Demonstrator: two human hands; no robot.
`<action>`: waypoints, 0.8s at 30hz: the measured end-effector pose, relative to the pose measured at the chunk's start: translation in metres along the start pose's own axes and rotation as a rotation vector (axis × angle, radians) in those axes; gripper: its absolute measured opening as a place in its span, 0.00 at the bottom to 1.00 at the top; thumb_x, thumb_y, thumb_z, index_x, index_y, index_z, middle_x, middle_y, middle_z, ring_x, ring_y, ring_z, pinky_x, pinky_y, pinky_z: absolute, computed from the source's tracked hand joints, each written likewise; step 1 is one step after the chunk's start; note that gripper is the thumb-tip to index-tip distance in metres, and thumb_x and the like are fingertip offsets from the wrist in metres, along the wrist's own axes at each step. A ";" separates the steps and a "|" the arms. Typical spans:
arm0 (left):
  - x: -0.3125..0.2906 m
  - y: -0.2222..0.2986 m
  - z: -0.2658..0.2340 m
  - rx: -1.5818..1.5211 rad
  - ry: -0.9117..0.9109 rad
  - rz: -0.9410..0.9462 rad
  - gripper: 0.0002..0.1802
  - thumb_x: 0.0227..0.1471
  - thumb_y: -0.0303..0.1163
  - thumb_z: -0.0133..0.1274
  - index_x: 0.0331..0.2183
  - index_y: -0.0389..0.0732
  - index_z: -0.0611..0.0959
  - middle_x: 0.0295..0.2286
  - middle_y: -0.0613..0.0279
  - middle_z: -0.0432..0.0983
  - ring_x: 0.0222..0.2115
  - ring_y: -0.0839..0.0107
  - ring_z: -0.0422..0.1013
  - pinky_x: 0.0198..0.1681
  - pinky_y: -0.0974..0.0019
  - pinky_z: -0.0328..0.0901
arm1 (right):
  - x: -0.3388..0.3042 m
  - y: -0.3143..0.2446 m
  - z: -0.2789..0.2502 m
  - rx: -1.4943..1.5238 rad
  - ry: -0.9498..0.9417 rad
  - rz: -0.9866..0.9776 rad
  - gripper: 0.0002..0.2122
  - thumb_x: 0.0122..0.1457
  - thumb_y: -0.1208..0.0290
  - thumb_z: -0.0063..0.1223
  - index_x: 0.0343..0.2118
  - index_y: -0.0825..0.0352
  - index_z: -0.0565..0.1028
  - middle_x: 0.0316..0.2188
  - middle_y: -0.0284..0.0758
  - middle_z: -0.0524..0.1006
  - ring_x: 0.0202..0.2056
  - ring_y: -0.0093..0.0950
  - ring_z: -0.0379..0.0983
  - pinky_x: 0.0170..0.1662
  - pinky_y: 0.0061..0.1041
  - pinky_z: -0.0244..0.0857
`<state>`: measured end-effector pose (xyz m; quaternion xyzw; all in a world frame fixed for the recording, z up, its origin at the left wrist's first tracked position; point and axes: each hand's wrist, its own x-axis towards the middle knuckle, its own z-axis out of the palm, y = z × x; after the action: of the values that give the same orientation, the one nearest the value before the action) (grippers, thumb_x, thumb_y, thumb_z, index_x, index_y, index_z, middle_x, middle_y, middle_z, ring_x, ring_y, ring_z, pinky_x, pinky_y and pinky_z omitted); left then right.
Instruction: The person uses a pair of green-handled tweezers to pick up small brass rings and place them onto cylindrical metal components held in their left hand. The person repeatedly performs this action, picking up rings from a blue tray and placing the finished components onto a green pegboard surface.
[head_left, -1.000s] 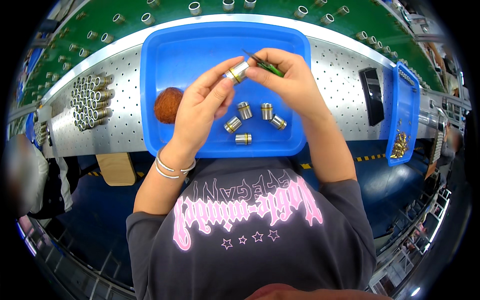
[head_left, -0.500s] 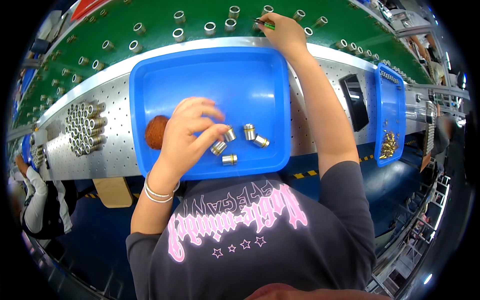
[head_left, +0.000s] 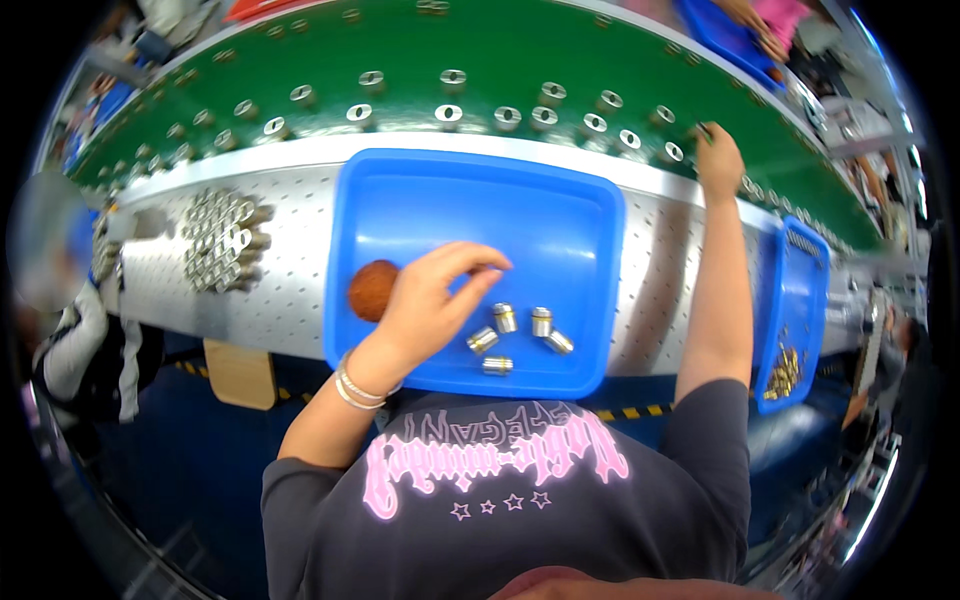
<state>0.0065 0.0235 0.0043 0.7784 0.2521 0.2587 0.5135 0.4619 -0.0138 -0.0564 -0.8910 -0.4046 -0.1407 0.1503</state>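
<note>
Over the blue tray (head_left: 478, 392) hovers my left hand (head_left: 435, 300), palm down and loosely open. Its thumb and fingers curve toward each other, and I see nothing between them. Just right of it, several short metal sleeves with yellowish bands (head_left: 504, 318) lie in the tray. A round brown fibrous ball (head_left: 373, 290) is also in the tray, left of that hand. At the far right my right hand (head_left: 718, 162) reaches over the green belt (head_left: 420, 45), closed on a slim dark tool (head_left: 704, 130) mostly hidden in the fingers. A metal ring part (head_left: 674, 152) stands near that hand.
Rows of ring-shaped metal parts (head_left: 448, 114) stand along the belt. A cluster of them (head_left: 218, 240) fills part of the perforated metal table (head_left: 150, 285) at left. At right, a smaller blue tray (head_left: 770, 335) holds small brass pieces (head_left: 786, 372). Other people work around the belt.
My right hand has moved right along the belt with the slim tool. My left hand's fingers have drawn closer together. The view has shifted, so the tray appears lower and further right.
</note>
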 end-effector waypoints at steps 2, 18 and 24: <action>-0.002 -0.001 -0.002 0.014 -0.022 0.043 0.07 0.49 0.23 0.51 0.33 0.34 0.79 0.30 0.57 0.76 0.30 0.71 0.72 0.33 0.72 0.66 | -0.001 0.009 0.007 0.061 0.147 -0.053 0.10 0.54 0.61 0.49 0.35 0.58 0.77 0.35 0.36 0.77 0.37 0.38 0.72 0.37 0.33 0.65; -0.016 -0.004 0.005 -0.392 0.012 -0.167 0.23 0.49 0.21 0.50 0.50 0.37 0.71 0.41 0.55 0.71 0.41 0.69 0.71 0.46 0.68 0.67 | -0.180 -0.204 -0.113 1.153 -0.713 -0.279 0.05 0.48 0.81 0.55 0.30 0.71 0.75 0.23 0.34 0.74 0.26 0.20 0.69 0.29 0.18 0.60; -0.024 -0.001 0.002 -0.350 0.069 -0.107 0.25 0.46 0.18 0.51 0.49 0.37 0.71 0.40 0.55 0.72 0.40 0.69 0.72 0.46 0.69 0.67 | -0.197 -0.230 -0.136 0.893 -0.329 -0.519 0.12 0.42 0.81 0.57 0.33 0.66 0.75 0.26 0.36 0.76 0.27 0.29 0.74 0.29 0.23 0.65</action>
<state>-0.0106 0.0068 -0.0010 0.6533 0.2619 0.2974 0.6451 0.1442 -0.0557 0.0298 -0.6214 -0.6500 0.1540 0.4094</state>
